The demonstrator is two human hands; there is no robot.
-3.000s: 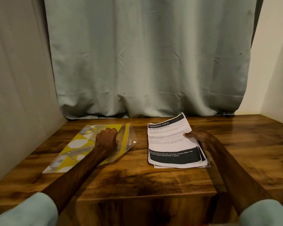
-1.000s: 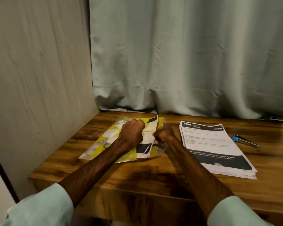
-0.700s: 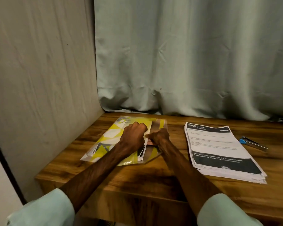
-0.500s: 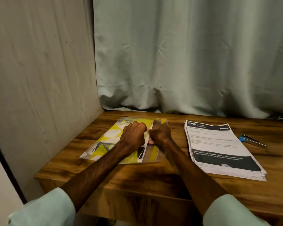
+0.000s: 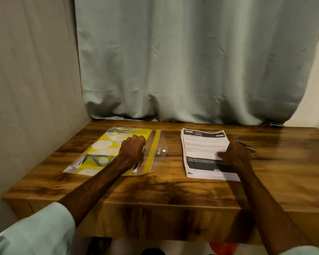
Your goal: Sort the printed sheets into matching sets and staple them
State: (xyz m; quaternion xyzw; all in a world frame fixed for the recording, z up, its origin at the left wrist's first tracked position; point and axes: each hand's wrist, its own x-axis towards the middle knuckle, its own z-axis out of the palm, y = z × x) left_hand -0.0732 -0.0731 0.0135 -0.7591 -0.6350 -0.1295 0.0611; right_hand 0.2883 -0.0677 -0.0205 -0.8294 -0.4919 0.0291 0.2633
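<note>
My left hand [image 5: 133, 148], curled in a fist, rests on the yellow folder [image 5: 107, 150], centre left of frame. My right hand [image 5: 236, 154] touches the right edge of the stack of printed sheets [image 5: 201, 148], centre right. It is blurred, so I cannot tell its grip.

Your clothing is pale mint-green and loose at the arms. Your left sleeve [image 5: 35, 230] shows at 7 o'clock in the view, its soft cloth gathered into a wide cuff partway up the forearm. Your right sleeve [image 5: 302, 252] peeps in at 5 o'clock, only a sliver of its edge in sight. Past both cuffs your arms run bare to your left hand [image 5: 133, 146] and right hand [image 5: 237, 153], both bare, the right one blurred
</note>
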